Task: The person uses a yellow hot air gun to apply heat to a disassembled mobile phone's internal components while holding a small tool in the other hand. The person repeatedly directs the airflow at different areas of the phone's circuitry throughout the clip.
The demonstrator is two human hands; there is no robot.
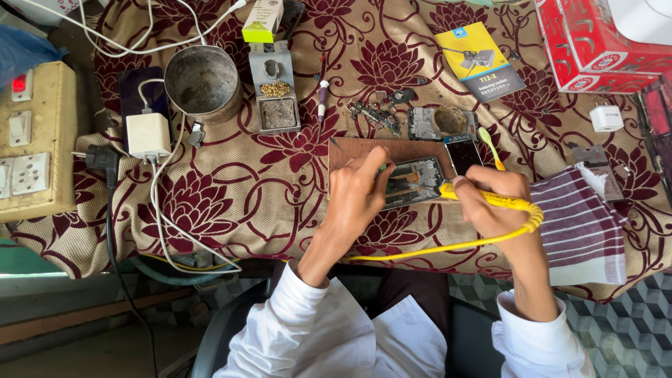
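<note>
Head view: hands (420,196) mid-table, edge near.

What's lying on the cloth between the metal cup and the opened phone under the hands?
In the head view, between the metal cup and the opened phone sit the grey soldering stand with its brass wool and a small white-handled tool.

Cloth (280,182) tan, maroon flower pattern. Iron (490,201) and its cord (448,247) yellow. Towel (584,224) purple-white striped. Box (595,42) red. Charger (148,135) white. Sleeves (308,329) white.
</note>
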